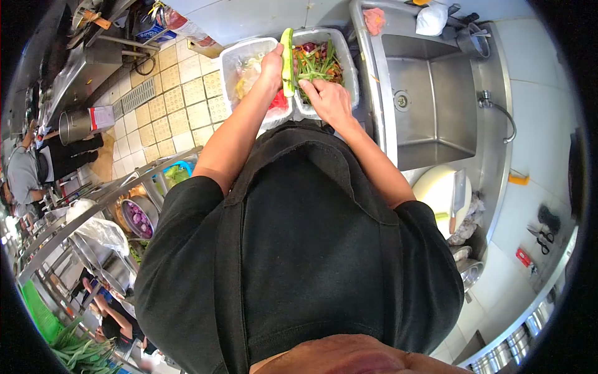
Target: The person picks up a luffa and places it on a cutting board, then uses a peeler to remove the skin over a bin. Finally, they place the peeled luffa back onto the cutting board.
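Observation:
My left hand (270, 67) is wrapped around a long, pale-green cucumber (287, 62), held lengthwise above the gap between two waste bins. The cucumber has light and darker green stripes. My right hand (330, 101) is closed close to its lower end, over the right bin; what its fingers grip is hidden. Green strips and colourful vegetable scraps (321, 62) fill the right bin (353, 81). In the left bin (228, 62) lie pale, yellowish and red scraps, partly covered by my left forearm.
A steel sink (430, 93) with a faucet (498, 106) is at the right. Beside it, a knife (459, 190) lies on a round white cutting board (430, 187). Shelves with a bowl of purple pieces (138, 217) stand left. Other people (28, 168) are farther left.

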{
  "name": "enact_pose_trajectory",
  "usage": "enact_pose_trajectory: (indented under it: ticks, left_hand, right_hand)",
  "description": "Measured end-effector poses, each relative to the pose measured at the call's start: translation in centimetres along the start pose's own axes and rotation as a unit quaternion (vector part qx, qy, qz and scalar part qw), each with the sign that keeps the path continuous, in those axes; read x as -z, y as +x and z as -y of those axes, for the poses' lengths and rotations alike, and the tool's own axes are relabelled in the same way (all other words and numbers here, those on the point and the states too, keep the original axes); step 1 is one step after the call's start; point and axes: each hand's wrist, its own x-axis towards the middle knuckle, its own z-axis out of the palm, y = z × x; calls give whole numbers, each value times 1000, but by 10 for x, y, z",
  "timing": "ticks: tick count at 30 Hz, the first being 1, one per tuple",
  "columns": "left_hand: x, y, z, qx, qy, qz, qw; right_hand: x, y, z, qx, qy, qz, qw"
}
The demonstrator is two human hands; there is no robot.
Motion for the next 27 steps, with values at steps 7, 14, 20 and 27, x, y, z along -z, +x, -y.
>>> enact_pose_trajectory:
  ticks: [7, 14, 20, 27]
  left_hand:
    - [-5, 7, 6, 3, -28, -23, 999]
    - [-6, 5, 11, 0, -72, -42, 997]
    - [-2, -3, 17, -2, -13, -54, 998]
    - [-25, -55, 5, 26, 5, -35, 999]
  right_hand:
    - [6, -9, -2, 16, 25, -9, 1000]
    - [-1, -10, -8, 14, 36, 1, 999]
    - [-17, 13, -17, -56, -1, 33, 998]
    - [-38, 82, -46, -123, 7, 29, 992]
